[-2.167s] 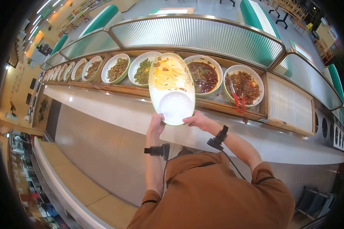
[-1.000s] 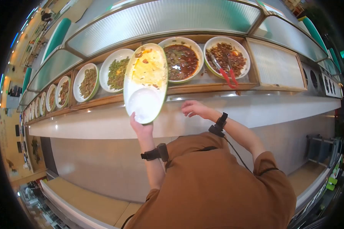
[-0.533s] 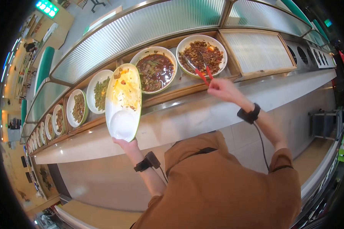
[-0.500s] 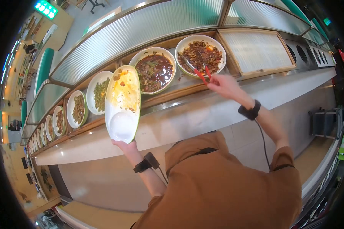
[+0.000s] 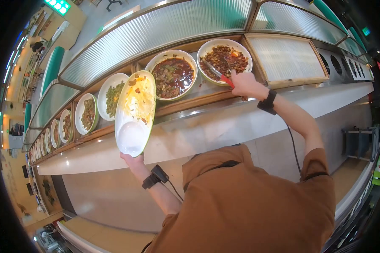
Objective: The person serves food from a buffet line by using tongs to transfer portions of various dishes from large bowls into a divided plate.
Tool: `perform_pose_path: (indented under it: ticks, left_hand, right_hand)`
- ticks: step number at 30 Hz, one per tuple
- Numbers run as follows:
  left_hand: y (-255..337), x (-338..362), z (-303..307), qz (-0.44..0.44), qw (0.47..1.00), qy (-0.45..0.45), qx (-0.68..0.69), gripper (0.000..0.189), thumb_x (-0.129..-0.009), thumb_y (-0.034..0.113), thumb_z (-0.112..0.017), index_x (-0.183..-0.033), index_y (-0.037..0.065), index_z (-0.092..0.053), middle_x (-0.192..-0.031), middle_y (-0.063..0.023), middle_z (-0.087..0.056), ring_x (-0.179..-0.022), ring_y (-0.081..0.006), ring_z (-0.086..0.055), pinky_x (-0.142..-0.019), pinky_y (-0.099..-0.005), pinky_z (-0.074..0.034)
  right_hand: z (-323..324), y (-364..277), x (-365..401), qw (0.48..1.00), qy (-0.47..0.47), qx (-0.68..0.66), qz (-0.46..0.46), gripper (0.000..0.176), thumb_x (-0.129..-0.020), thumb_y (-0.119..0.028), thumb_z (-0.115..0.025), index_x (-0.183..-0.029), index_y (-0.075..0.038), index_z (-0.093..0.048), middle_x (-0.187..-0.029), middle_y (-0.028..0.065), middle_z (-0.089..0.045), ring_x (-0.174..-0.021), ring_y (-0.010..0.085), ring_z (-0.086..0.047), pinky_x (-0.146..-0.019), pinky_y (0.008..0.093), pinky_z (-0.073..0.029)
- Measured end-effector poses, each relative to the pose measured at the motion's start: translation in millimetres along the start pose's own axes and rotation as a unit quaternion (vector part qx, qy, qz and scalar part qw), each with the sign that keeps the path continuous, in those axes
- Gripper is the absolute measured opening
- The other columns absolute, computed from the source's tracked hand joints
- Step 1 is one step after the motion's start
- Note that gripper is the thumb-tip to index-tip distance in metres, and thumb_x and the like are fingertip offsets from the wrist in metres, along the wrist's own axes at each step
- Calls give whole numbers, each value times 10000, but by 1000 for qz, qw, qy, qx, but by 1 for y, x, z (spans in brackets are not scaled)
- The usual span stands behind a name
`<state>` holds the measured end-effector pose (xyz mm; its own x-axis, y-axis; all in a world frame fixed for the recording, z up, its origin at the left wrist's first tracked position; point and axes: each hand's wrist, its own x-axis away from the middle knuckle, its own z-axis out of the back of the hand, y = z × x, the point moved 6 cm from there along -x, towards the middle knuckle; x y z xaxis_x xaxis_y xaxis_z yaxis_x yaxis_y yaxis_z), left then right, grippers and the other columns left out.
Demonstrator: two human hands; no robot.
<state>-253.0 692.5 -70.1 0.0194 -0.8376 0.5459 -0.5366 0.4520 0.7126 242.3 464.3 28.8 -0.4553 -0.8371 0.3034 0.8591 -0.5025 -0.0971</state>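
My left hand (image 5: 133, 161) grips the lower edge of a large white bowl (image 5: 133, 137) with a green outer side. It is tilted up, and sauce and food scraps smear its upper inside. My right hand (image 5: 245, 83) is closed round red-handled metal tongs (image 5: 217, 72), whose tips reach into a round bowl of dark chopped food (image 5: 225, 60). Left of that stands a bowl of reddish-brown stew (image 5: 173, 78), partly behind the tilted bowl. A bowl of green chopped food (image 5: 113, 99) sits further left, also partly covered.
More food bowls (image 5: 86, 114) run along the counter to the far left. A ribbed glass guard (image 5: 164, 40) stands behind them. Right of the dark food lies a wood-framed ribbed panel (image 5: 283, 57), then a metal section with round holes (image 5: 335, 64). A pale ledge (image 5: 198, 130) fronts the counter.
My right hand has turned and moved slightly up and right with the tongs, over the rim of the dark food's bowl. My left hand and the tilted bowl have barely shifted.
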Motion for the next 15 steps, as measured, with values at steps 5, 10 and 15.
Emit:
perform_pose_path:
  ticks: [5,10,15]
  left_hand:
    - [1,24,-7,0,996,83,12,624,-956,556,-266,-1330,110,-492,-1338,-60,-535,-1192,-252,-537,-949,-417,-486]
    - [5,57,-32,44,990,95,98,713,-948,619,-174,-1395,129,-435,-1408,-61,-474,-1279,-269,-462,-1019,-431,-430]
    - [-1,27,-14,-9,999,36,28,699,-956,590,-177,-1403,112,-421,-1430,-74,-451,-1300,-282,-439,-1045,-442,-408]
  right_hand:
    - [29,25,-10,991,-71,116,-16,216,-628,-190,-628,-761,-40,-708,-798,148,-696,-800,294,-685,-682,382,-531]
    - [44,51,-43,981,-75,169,-53,134,-583,-166,-638,-687,-128,-714,-732,39,-697,-717,234,-680,-619,325,-519]
    - [46,43,-61,975,-89,197,-56,159,-637,-196,-670,-769,-125,-722,-788,50,-706,-754,230,-687,-626,343,-528]
